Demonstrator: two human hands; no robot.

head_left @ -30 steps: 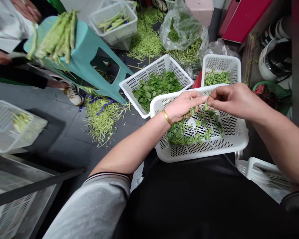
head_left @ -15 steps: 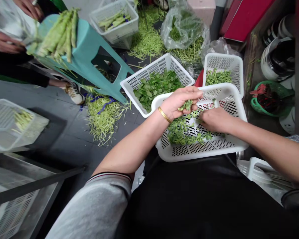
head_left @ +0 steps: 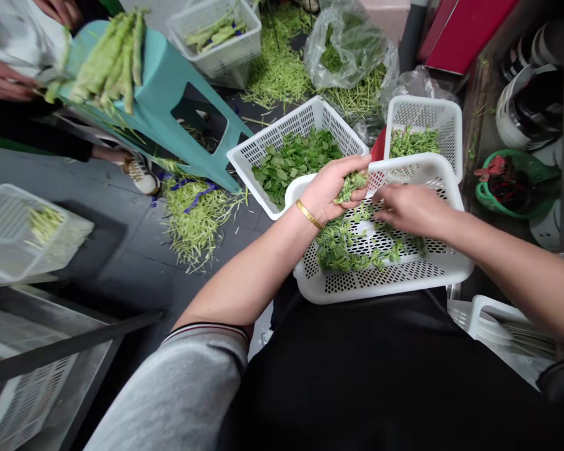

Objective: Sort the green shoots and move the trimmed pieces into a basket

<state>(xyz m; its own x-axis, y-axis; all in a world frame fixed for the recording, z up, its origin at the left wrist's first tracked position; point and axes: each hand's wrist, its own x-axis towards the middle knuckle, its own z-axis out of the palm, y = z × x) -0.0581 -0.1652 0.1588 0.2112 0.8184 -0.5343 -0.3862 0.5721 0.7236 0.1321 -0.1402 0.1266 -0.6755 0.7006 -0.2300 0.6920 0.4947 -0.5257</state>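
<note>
A white perforated basket (head_left: pixel 380 288) rests on my lap with loose green sprigs (head_left: pixel 338 247) along its left and lower part. Over its upper left side, my left hand (head_left: pixel 336 188), a gold bangle at the wrist, is curled round a small bunch of greens (head_left: pixel 351 185). My right hand (head_left: pixel 407 210) is inside the basket to the right of it, fingers bent and drawn together; whatever lies between its fingertips is too small to make out. Behind stand a basket of leafy greens (head_left: pixel 298 160) and a smaller basket of sprigs (head_left: pixel 413 143).
At the left, another person's hands (head_left: pixel 9 78) are beside a teal stool (head_left: pixel 157 69) bearing green stalks. Trimmings (head_left: pixel 192 225) lie on the floor. A metal rack (head_left: pixel 89 357) stands lower left, and a green colander (head_left: pixel 512 185) sits at the right.
My right hand has risen slightly from the basket's bottom, uncovering some sprigs. My left hand has shifted slightly left and still holds its greens. The basket has tilted a little.
</note>
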